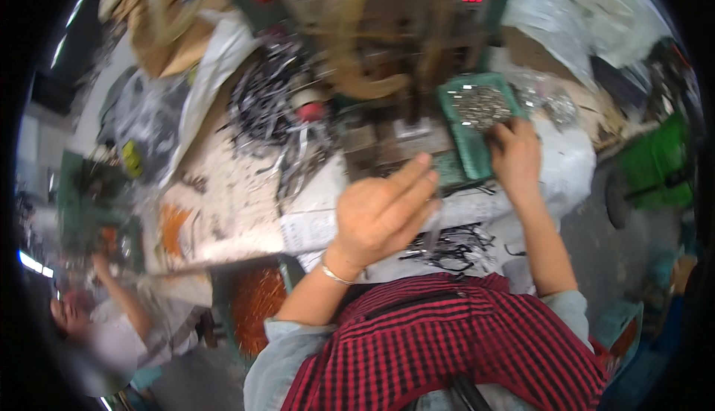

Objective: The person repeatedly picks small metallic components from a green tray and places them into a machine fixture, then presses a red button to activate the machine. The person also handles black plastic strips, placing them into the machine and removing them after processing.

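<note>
My left hand (383,210) is over the front of the work area, its fingers stretched toward the press's small metal block (413,129). Its thumb is hidden, and I see nothing held in it. My right hand (517,159) reaches over the right rim of a green tray (474,159). Its fingers are curled together beside a heap of small shiny metal parts (480,105); whatever they pinch is too small to make out. Below my left fingertips, thin dark and silvery strips (454,247) lie on white sheeting near my checked apron (439,329).
A tangle of metal strips (272,102) lies left of the press, near a red-ended part (310,111). Clear plastic bags (558,105) are beyond the tray. A bin of copper-coloured pieces (257,303) stands below the table's edge. Another person (123,314) sits at the far left.
</note>
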Tool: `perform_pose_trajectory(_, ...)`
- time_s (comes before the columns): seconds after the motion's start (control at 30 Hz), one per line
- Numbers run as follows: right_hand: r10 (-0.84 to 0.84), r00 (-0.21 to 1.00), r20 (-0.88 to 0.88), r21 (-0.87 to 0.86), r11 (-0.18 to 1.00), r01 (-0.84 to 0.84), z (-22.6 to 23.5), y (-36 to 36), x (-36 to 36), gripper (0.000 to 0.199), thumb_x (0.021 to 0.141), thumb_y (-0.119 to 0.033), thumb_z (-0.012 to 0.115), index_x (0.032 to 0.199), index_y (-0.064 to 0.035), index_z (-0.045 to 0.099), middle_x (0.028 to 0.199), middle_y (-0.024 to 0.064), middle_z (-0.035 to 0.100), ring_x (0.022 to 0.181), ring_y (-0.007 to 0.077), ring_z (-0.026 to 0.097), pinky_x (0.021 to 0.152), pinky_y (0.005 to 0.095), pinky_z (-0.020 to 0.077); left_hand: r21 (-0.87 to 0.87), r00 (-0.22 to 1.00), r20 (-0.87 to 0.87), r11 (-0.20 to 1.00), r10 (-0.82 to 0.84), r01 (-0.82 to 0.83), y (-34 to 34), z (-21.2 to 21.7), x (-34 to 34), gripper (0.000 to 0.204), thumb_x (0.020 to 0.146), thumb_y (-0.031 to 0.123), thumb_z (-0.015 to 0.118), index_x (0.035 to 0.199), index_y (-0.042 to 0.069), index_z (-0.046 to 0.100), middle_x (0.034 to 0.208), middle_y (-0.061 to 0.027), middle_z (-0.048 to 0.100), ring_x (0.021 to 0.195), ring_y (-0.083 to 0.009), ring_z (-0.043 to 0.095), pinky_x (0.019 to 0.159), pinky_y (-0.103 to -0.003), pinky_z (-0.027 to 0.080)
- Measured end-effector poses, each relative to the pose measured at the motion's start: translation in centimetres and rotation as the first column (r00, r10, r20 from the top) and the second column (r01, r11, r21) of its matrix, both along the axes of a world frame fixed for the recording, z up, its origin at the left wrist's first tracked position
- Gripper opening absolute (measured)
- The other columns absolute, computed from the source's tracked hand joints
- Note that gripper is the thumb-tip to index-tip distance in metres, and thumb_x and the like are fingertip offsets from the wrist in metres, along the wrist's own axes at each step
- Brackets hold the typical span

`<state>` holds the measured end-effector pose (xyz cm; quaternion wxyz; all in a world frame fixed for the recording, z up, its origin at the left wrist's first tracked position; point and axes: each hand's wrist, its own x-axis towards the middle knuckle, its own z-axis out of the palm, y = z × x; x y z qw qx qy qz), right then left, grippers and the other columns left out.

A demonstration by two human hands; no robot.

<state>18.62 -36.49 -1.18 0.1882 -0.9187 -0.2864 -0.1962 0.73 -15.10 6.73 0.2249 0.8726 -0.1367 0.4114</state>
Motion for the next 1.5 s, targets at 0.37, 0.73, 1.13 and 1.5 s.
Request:
perform_pose_trajectory(0.37, 0.05, 0.967, -0.249, 0.432, 0.9, 0.065, 0.8, 1.5, -0.6, 0.014, 0.09, -0.006, 0.068, 0.104, -0.0049, 0.07, 0.091, 0.0132, 0.074, 0.089, 0.0338, 0.07, 0.082, 0.0432, 0.0522, -0.098, 0.786, -0.153, 0.782, 0.599, -0.615, 11.0, 1.9, -7.6, 0.016, 0.082, -0.009, 0.072, 0.092, 0.004, 0.074, 0.087, -0.0085, 0.072, 0.076, -0.0225, 0.068, 0.066, -0.034, 0.053)
perform_pose_trajectory(0.73, -0.089, 0.972, -0.22, 0.495, 0.848, 0.19, -0.9, -3.2, -1.8, 0.015, 0.088, -0.004, 0.072, 0.102, -0.0028, 0.076, 0.095, 0.0125, 0.075, 0.09, 0.0282, 0.071, 0.085, 0.0362, 0.0534, 0.05, 0.563, -0.468, 0.656, 0.681, -0.753, 19.6, -9.8, -6.7, 0.006, 0.086, 0.009, 0.074, 0.091, 0.005, 0.076, 0.094, -0.0108, 0.069, 0.075, -0.0292, 0.068, 0.068, -0.039, 0.053)
perform_pose_trajectory(1.13, 0.507, 0.845, -0.168, 0.817, 0.551, -0.169, 9.4, 8.5, -3.2, 0.025, 0.088, 0.0, 0.071, 0.112, 0.0009, 0.063, 0.103, 0.0085, 0.071, 0.098, 0.016, 0.068, 0.09, 0.0301, 0.0521, -0.819, 0.93, -0.352, 0.447, 0.106, -0.36, 16.4, -8.2, -2.0, 0.013, 0.099, 0.006, 0.068, 0.11, 0.003, 0.063, 0.088, -0.0009, 0.063, 0.066, -0.0086, 0.061, 0.057, -0.021, 0.045)
perform_pose_trajectory(1.5, 0.623, 0.741, -0.25, 0.927, 0.375, -0.003, 7.6, 10.1, -5.9, 0.046, 0.088, 0.006, 0.071, 0.13, 0.0031, 0.051, 0.117, 0.0128, 0.067, 0.106, 0.0144, 0.065, 0.095, 0.0291, 0.0513, -0.673, 0.931, 0.353, 0.666, -0.095, 0.323, 5.7, 4.5, -1.3, 0.011, 0.105, 0.006, 0.056, 0.109, -0.004, 0.058, 0.104, -0.0226, 0.067, 0.082, -0.0231, 0.07, 0.065, -0.033, 0.064)
